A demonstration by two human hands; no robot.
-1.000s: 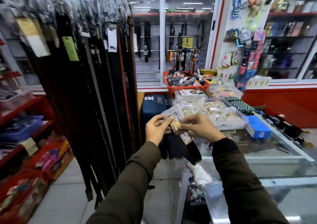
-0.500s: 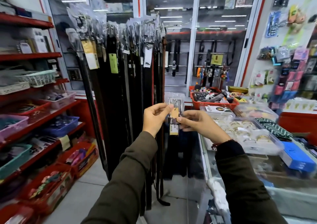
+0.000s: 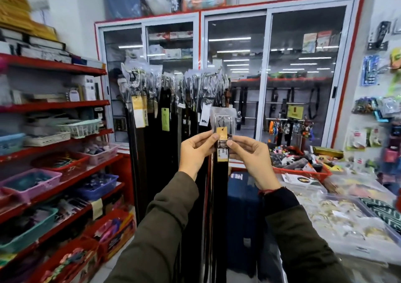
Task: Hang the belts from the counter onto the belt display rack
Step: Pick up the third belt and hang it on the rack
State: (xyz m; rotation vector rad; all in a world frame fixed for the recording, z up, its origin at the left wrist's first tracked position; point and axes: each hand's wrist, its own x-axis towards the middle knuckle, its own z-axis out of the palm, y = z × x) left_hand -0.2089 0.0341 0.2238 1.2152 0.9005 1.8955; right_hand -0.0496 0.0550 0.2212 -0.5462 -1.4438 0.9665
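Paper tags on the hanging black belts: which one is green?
The green rectangular paper tag, on a black belt near the rack's middle. The large tag to its left is yellow-and-white; the one to its right is white.

I've got a black belt (image 3: 222, 174) hanging straight down, its plastic-wrapped buckle and yellow tag up top. Right behind it, the belt display rack (image 3: 173, 100) is packed with dark belts

Black belt (image 3: 221, 180) with yellow tag (image 3: 221, 133); red shelves (image 3: 54, 104).
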